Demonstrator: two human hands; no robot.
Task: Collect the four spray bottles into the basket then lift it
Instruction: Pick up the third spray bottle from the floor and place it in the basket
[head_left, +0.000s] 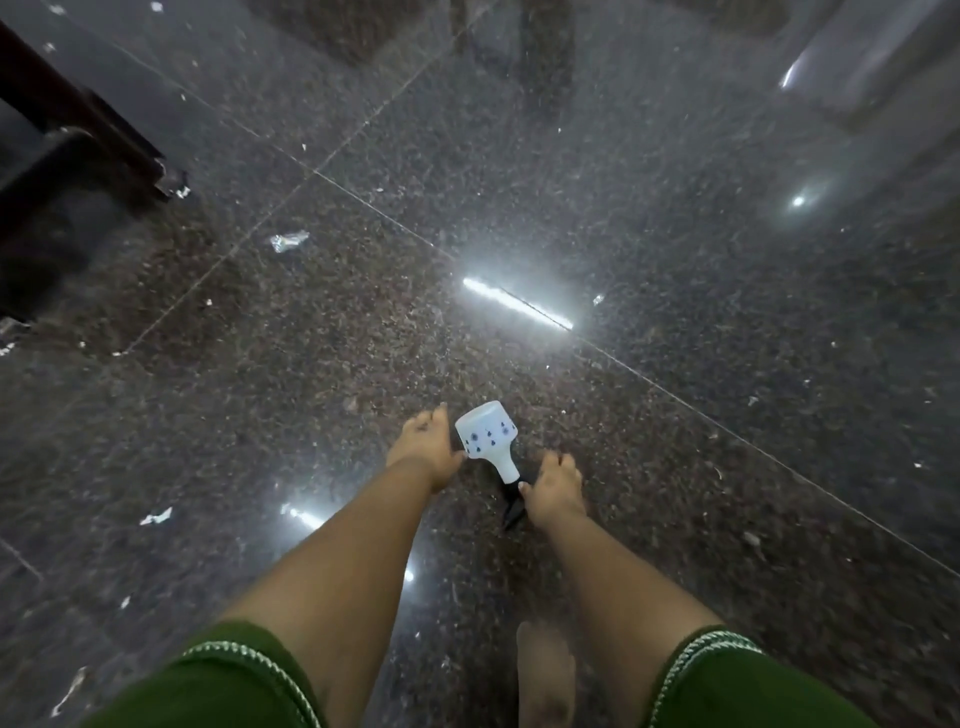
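A white spray bottle (487, 432) with small blue drop marks and a black trigger head lies tilted over the dark floor, its base pointing away from me. My right hand (556, 488) is closed over the black trigger head, hiding part of it. My left hand (423, 447) is beside the bottle's body on its left, fingers loosely spread, thumb touching the white wall. No basket and no other spray bottle is in view.
The floor is polished dark granite tile (675, 260) with bright light reflections and scattered white paper scraps (288, 240). Dark furniture (62, 156) stands at the far left. My bare foot (545, 675) is below the right arm.
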